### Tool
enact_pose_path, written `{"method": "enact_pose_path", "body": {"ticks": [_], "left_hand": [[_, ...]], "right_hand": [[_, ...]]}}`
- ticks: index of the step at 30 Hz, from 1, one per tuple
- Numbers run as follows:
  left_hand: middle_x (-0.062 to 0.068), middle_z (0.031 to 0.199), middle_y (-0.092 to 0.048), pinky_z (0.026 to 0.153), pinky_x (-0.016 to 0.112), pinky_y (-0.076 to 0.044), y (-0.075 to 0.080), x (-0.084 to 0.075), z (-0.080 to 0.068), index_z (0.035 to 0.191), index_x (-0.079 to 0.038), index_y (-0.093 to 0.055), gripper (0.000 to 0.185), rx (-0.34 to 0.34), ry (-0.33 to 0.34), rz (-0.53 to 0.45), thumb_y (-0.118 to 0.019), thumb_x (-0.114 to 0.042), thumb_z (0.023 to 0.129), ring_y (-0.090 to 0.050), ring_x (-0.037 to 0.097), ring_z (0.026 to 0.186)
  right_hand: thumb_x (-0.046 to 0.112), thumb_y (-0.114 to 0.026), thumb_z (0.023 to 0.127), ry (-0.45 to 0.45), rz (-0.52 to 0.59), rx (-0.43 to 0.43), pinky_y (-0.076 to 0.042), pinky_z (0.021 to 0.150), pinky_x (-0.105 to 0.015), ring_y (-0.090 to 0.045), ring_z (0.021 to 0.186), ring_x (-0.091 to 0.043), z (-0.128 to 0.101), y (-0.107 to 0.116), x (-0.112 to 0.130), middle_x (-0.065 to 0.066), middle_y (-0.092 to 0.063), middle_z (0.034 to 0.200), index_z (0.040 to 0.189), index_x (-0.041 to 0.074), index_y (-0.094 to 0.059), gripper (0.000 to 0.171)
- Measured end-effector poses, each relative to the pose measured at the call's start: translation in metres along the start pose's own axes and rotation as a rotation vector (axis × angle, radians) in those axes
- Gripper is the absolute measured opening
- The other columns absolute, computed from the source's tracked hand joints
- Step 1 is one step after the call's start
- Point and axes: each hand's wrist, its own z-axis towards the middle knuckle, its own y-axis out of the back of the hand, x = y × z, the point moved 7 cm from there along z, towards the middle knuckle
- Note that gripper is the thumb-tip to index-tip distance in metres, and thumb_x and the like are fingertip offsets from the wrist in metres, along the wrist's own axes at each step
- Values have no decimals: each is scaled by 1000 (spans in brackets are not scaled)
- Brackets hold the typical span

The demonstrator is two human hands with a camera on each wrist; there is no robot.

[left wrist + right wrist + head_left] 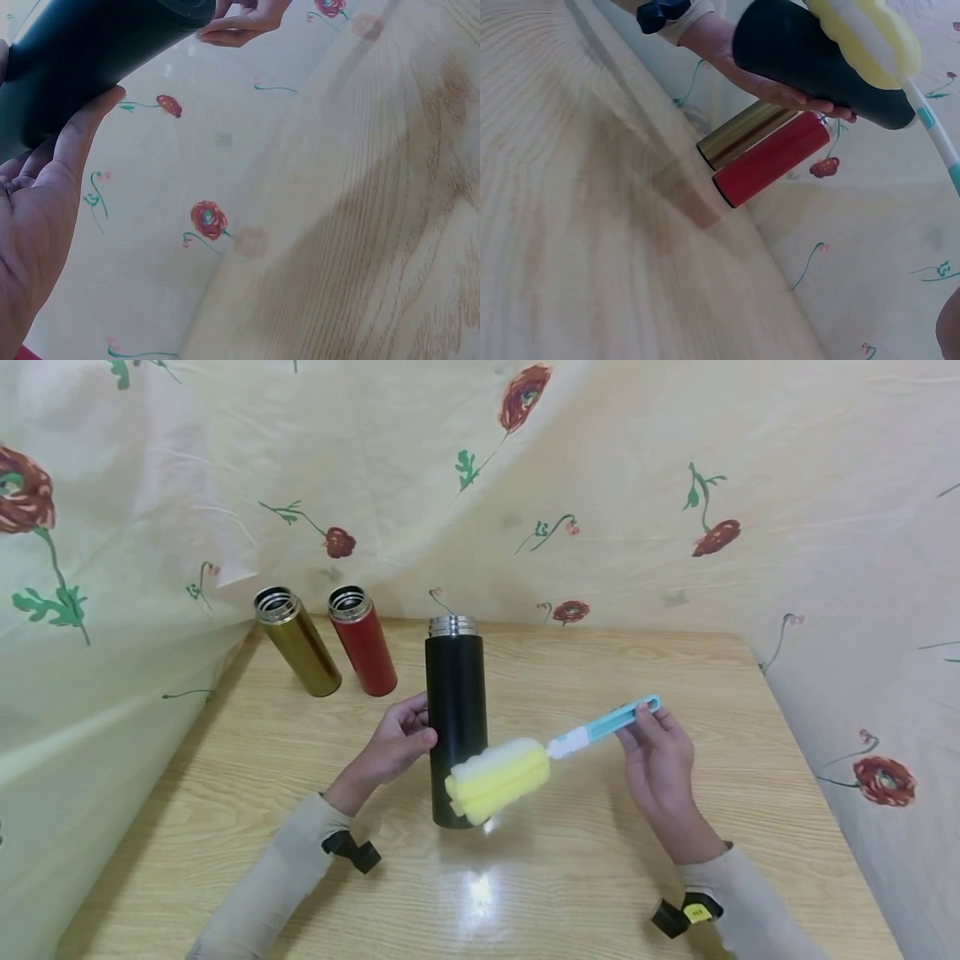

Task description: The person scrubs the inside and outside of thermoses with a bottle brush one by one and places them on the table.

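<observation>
Left hand [393, 745] wraps the black flask [454, 710], upright at frame centre on the counter [600, 860]. Right hand [660, 760] pinches the brush [525, 764] handle; sponge is outside, low vs. the flask's side. Scrubbing inside looks not yet begun. Gold [298, 642] & red [363, 640] flasks wait upper left.

You saw a black flask [455, 727], a red flask [364, 647], a gold flask [298, 647], a yellow-white sponge [498, 779] on a turquoise handle [615, 720], and a cream cloth [637, 485] with red flowers.
</observation>
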Motion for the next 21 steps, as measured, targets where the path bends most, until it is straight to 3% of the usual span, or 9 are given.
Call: {"method": "enact_pose_path", "body": {"ticks": [10, 16, 21], "left_hand": [[1, 117, -72, 89, 31, -60, -1, 3, -4, 134, -16, -60, 50, 8, 10, 47, -74, -41, 93, -69, 12, 96], [2, 120, -72, 90, 32, -59, -1, 5, -5, 138, -13, -58, 51, 13, 13, 61, -74, -34, 95, -71, 14, 101], [1, 120, -73, 90, 32, -59, 1, 6, -5, 142, -5, -54, 64, -22, 27, 104, -76, -38, 92, -72, 15, 102]], "right_hand": [[6, -61, 101, 2, 83, -95, -54, 95, -24, -69, 91, -16, 22, -10, 8, -7, -56, 102, 104, -2, -53, 13], [2, -59, 101, 69, 127, -142, -58, 88, -26, -71, 85, -19, 30, -20, 22, -10, -59, 97, 104, -4, -53, 9], [-1, -56, 102, 154, 132, -138, -59, 83, -28, -73, 81, -21, 37, -30, 34, -12, -60, 92, 101, -5, -54, 4]]}}
